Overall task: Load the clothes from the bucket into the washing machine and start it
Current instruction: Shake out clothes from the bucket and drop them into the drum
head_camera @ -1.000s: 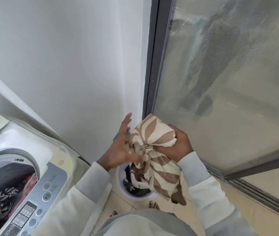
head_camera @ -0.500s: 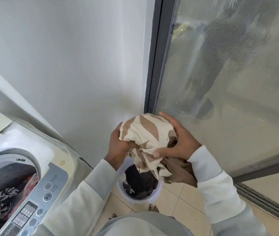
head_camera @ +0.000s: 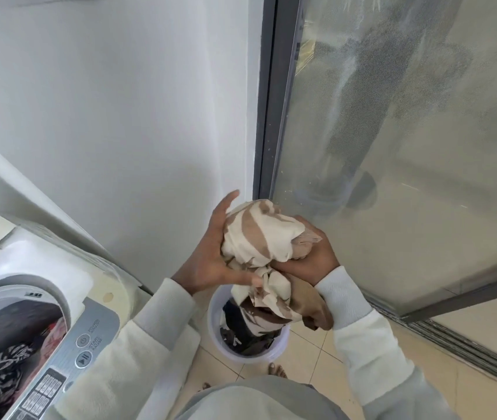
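Observation:
A cream cloth with brown stripes is bunched between both my hands, above the white bucket on the floor. My left hand cups its left side, thumb up, fingers curled under the bundle. My right hand grips it from the right, and a brown tail of the cloth hangs down toward the bucket. Dark clothes lie in the bucket. The top-loading washing machine stands at the lower left, its drum open with patterned clothes inside.
A white wall rises behind the machine. A dark-framed glass sliding door fills the right side, with its track along the tiled floor. The machine's control panel faces me. My bare toes show next to the bucket.
Both hands have gathered the hanging striped cloth into a tighter ball; my left hand went from open beside it to gripping it, and the bundle stays above the bucket.

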A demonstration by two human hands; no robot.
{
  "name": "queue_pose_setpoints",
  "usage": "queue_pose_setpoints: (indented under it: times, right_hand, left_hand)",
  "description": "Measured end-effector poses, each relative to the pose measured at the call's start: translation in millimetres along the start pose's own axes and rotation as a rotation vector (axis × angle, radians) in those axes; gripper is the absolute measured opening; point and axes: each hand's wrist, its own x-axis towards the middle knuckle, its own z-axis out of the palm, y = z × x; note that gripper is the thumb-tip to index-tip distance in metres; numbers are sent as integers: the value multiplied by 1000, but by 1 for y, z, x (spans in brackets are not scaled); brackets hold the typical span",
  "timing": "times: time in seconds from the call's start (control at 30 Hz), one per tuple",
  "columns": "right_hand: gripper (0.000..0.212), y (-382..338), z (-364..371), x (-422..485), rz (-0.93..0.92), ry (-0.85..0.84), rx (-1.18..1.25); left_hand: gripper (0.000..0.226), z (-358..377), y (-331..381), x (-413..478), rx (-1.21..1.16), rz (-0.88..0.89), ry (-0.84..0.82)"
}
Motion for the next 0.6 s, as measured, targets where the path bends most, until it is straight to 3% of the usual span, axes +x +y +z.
queue_pose_setpoints:
  times: [0.13,0.27,0.33,0.43,0.53,0.6]
  right_hand:
    - [67,-12,1,7,-69,-27,-339]
    - [81,-31,3,6,-79,-69,-515]
    - [81,-41,1,5,-77,-76,-448]
    - [83,-56,-8,4,-91,-114,-256]
    - [96,-62,-19,0,-123,-164,-156]
    - [108,-57,-28,-3,-99,-162,-292]
  left_hand:
    - [136,0,2,8,543,145,-19]
    - [112,13,-10,6,690,107,182]
    - [94,18,-16,1,630,112,317]
    - [62,22,-14,-3,257,76,446]
    - [73,20,-12,-4,25,-27,472]
    - [67,20,-7,-4,-65,-74,513]
